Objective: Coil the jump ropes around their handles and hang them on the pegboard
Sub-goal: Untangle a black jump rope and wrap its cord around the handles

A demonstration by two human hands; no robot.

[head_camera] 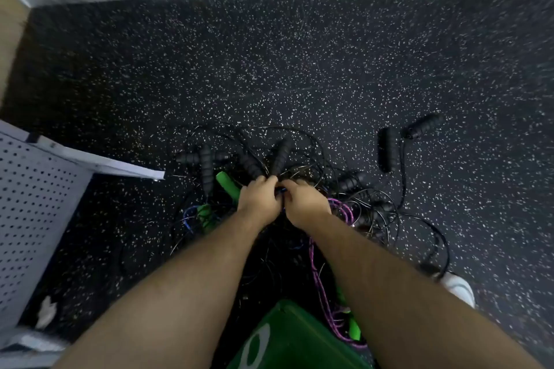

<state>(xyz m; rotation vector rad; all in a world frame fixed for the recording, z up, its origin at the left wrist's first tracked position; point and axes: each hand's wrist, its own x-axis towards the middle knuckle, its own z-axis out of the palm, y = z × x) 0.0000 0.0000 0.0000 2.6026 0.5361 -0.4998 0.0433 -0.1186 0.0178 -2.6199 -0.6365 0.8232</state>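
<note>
A tangle of ropes point(281, 157) is spread on the speckled floor point(299, 54). Both hands are curled over its middle and touch each other. A dark cord point(281, 189) is pinched between the left hand point(259, 198) and the right hand point(305, 204). Two black handles point(386, 150) are seen apart at the right. The pegboard point(36, 204) is seen at the left, and a green bin point(293, 338) between the forearms.
</note>
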